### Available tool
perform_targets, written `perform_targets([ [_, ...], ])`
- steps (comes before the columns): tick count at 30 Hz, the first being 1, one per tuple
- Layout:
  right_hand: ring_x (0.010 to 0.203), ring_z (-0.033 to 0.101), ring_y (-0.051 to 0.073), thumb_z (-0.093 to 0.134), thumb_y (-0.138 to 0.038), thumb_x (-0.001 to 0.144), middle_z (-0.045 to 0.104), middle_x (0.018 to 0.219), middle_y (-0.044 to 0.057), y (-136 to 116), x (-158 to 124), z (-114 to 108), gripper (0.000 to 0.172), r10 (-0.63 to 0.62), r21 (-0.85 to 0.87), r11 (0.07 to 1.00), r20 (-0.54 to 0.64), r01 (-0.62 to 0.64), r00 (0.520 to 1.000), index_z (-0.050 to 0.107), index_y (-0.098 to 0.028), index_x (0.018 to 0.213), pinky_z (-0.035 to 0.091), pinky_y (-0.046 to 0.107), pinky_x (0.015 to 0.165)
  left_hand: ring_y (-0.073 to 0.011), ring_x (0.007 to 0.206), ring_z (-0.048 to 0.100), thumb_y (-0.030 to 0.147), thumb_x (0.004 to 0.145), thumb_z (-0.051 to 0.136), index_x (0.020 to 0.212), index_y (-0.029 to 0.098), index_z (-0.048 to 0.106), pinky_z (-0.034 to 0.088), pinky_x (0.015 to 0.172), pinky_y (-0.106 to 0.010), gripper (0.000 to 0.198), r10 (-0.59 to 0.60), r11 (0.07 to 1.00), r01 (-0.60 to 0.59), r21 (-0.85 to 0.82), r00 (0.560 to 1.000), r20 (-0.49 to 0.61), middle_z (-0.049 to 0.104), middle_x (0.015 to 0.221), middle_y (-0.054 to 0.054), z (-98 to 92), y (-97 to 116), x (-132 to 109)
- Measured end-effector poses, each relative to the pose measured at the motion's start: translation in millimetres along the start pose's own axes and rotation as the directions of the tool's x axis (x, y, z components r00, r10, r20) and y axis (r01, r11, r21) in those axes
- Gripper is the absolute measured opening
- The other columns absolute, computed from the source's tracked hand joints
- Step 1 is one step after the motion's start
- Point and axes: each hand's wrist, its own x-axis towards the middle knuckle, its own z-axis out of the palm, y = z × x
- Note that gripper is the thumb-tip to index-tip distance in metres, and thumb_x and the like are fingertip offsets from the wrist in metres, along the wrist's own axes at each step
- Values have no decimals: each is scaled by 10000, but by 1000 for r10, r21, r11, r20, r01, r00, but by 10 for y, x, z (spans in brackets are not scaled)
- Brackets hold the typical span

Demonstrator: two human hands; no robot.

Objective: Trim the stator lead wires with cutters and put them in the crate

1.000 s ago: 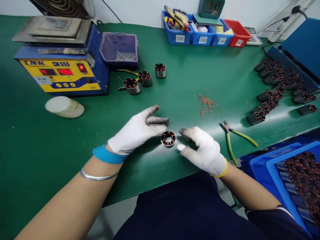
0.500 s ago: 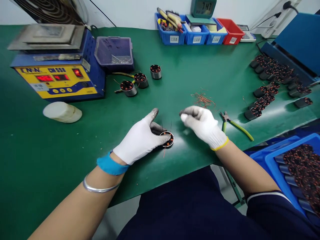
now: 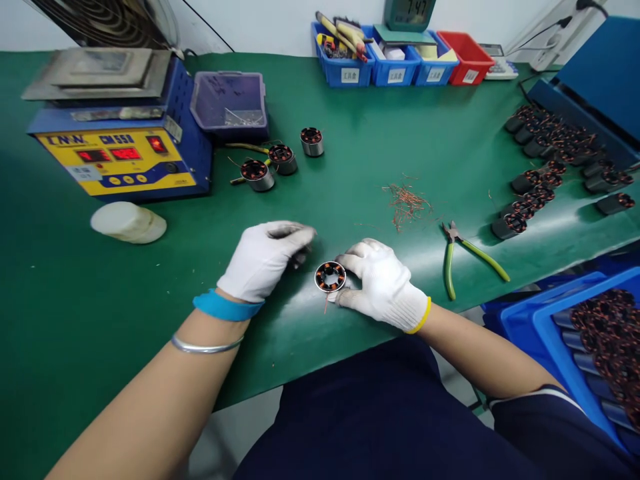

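A round motor stator [image 3: 321, 285] with copper windings in a metal ring stands on the green bench, its open end facing up. A thin reddish wire hangs out at its near edge. My right hand [image 3: 377, 283], in a white glove with grey fingertips, grips the stator from the right between thumb and fingers. My left hand [image 3: 267, 257], gloved alike, hovers to the left of it with thumb and fingers drawn together. Its fingertips are blurred, and whatever is between them is hidden. Green-handled cutters [image 3: 453, 233] lie open to the right of my right hand.
Copper wire scraps [image 3: 407, 203] lie beyond my hands. A few stators [image 3: 257, 175] stand near a yellow-blue soldering station [image 3: 120, 160] and a purple bin [image 3: 227, 83]. More stators [image 3: 510, 225] are grouped at right, above a blue crate [image 3: 543, 327]. Tool bins [image 3: 350, 73] line the wall.
My left hand has let go of the stator and moved up and left. My right hand has come down and left and taken hold of the stator.
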Motion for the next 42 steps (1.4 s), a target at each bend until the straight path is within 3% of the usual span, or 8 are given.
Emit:
perform_targets([
  [3,998,524,270,702,-589,689,634,1068,86,-12,-55,-21,618,17,-7,1000,-6,-18,1000,652,-172,1142,400,405,908,-175,769,668,369,686,765,1126,133,629,539,682,-287,517,-4,969,11,-247,1000,30,705,940,-92,-13,-24,17],
  [7,1009,516,275,706,-641,651,619,1093,99,-57,-66,-17,690,53,-24,998,-19,-54,998,635,-154,1135,395,415,925,-248,1010,661,236,562,846,1414,142,388,537,877,-383,972,-32,967,81,-243,980,199,635,1224,-162,137,1,-110],
  [12,941,516,269,595,-626,774,634,1008,96,-87,-26,37,550,30,-85,996,-31,-32,999,665,-152,1044,396,419,886,-163,726,636,250,658,765,1348,94,480,534,725,-317,762,4,978,0,-211,1000,19,664,774,-18,389,-37,-241],
  [19,940,524,269,657,-591,748,640,1015,85,-146,-41,43,526,69,-80,994,-21,-70,997,660,-179,1074,418,408,848,-146,759,636,227,698,689,1300,160,476,534,837,-326,642,-11,935,-109,-338,942,-335,607,756,29,160,-101,-64],
  [23,1071,527,288,687,-649,678,607,1174,117,-44,-191,-157,754,97,-82,991,-59,-102,994,572,-149,1232,422,420,947,-242,988,668,251,692,723,1407,116,363,514,930,-423,811,-79,930,83,-358,997,27,693,1007,-93,109,16,-117],
  [28,1307,359,446,707,-763,501,377,1436,272,508,-739,-528,1227,372,-365,826,-219,-429,902,327,-64,1435,323,564,1050,-324,1168,604,209,671,736,1508,121,213,482,979,-480,991,-122,957,197,-211,939,320,655,1222,-184,178,70,-260],
  [35,1153,535,394,580,-515,761,510,1324,224,814,-1266,-728,901,659,-477,621,-112,-622,744,242,-116,1496,477,502,861,-323,1178,602,274,758,694,1502,84,228,448,1020,-483,898,-49,945,161,-285,931,362,643,1254,-199,192,-47,-229],
  [42,992,592,326,467,-297,804,614,1110,153,1054,-1175,-762,555,541,-550,669,-99,-499,835,499,-148,1338,501,441,794,-288,1209,591,224,771,704,1501,134,252,432,1050,-434,863,-56,929,197,-312,910,411,657,1246,-169,149,-67,-170],
])
